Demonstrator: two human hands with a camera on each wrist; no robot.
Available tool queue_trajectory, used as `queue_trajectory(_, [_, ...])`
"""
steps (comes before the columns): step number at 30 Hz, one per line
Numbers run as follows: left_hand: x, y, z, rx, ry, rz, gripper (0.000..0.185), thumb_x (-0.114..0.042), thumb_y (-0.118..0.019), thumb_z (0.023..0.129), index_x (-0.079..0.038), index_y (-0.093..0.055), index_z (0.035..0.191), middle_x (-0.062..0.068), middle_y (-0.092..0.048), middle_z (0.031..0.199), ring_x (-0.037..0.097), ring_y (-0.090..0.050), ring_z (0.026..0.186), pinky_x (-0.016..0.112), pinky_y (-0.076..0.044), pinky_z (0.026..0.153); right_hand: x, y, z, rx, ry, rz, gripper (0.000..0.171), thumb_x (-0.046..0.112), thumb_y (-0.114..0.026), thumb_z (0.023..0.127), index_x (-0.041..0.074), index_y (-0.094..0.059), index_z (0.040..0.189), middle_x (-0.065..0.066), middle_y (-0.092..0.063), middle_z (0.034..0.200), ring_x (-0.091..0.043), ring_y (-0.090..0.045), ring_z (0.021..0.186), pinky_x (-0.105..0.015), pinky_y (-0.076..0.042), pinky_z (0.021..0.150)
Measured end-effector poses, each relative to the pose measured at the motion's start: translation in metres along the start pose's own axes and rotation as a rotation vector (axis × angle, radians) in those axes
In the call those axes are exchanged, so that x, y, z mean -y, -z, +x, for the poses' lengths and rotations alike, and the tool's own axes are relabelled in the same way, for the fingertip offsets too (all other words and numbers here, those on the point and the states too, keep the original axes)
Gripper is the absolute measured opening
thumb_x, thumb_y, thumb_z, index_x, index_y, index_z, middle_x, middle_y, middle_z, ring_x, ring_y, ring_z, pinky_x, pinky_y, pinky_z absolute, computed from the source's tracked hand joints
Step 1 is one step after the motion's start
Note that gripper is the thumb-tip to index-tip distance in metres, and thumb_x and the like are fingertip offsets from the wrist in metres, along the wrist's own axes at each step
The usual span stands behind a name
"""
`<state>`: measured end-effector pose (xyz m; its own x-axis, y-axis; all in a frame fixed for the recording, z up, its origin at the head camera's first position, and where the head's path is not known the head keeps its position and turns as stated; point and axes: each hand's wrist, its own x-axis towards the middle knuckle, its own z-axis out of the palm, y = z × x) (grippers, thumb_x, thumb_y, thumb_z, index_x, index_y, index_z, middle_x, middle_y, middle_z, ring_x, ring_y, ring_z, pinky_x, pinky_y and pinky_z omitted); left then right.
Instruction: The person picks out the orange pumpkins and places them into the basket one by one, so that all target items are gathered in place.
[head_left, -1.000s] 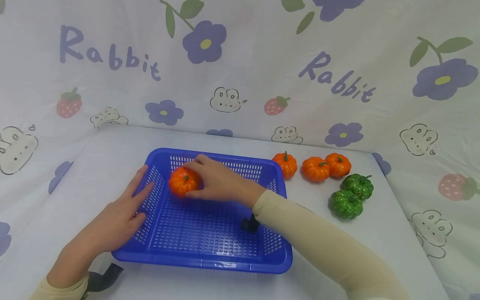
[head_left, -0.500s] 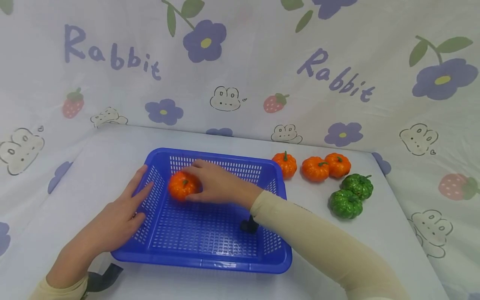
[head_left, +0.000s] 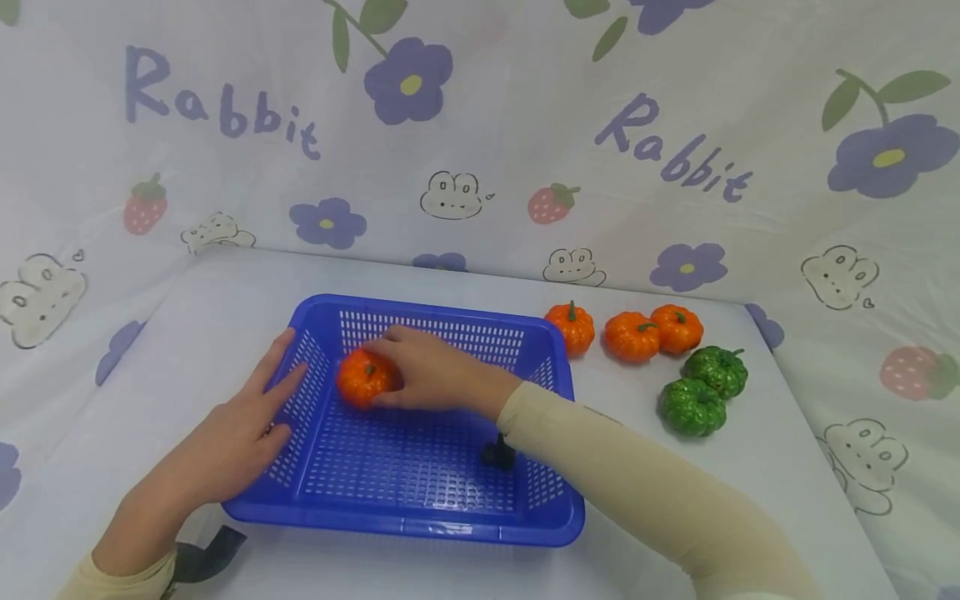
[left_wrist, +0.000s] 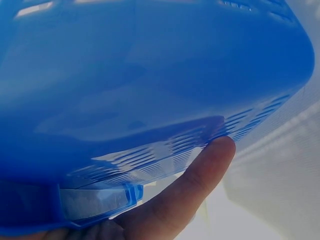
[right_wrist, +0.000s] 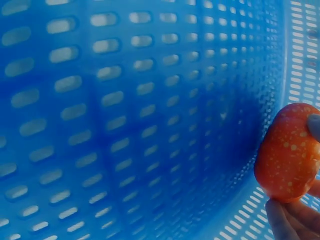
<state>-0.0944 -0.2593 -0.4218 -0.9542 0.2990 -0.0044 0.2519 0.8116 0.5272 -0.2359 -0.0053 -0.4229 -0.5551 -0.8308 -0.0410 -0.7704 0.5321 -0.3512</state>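
I'd set the orange pumpkin (head_left: 364,377), gripped by right hand (head_left: 427,373), down off my fingertips; left hand (head_left: 240,433), fingers straight, braces the basket (head_left: 420,533).

Bright, even light; blurred wrist close-ups

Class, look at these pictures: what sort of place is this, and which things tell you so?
Probably a staged tabletop set, not a kitchen: a rabbit-print cloth drapes the backdrop and table, and toy pumpkins sit beside a blue basket.
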Motion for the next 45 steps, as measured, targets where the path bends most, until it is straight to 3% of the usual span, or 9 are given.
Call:
queue_trajectory(33, [-0.0001,-0.0007,-0.0012,-0.011,-0.010,-0.002,0.070,-0.003,-0.060,0.103,0.007,-0.032,0.166,0.013,0.014,0.181,0.057,-0.050,0.142,0.066,-0.049,0.106,-0.0021,-0.0095,0.0014,-0.007,0.009,0.010,0.072,0.041,-0.085,0.096,0.016,-0.057,0.157,-0.003,-0.058,0.134,-0.014,-0.059,0.116,-0.030,-0.056,0.104])
queue_trajectory(45, [-0.0005,-0.0021,-0.0017,-0.017,-0.010,-0.007,0.069,-0.002,-0.060,0.102,0.008,-0.033,0.165,0.014,0.013,0.181,0.057,-0.055,0.137,0.066,-0.051,0.104,0.0001,-0.0030,-0.0017,0.004,-0.017,0.025,0.077,0.045,-0.084,0.095,0.016,-0.055,0.160,-0.006,-0.057,0.144,-0.017,-0.059,0.123,-0.033,-0.054,0.109])
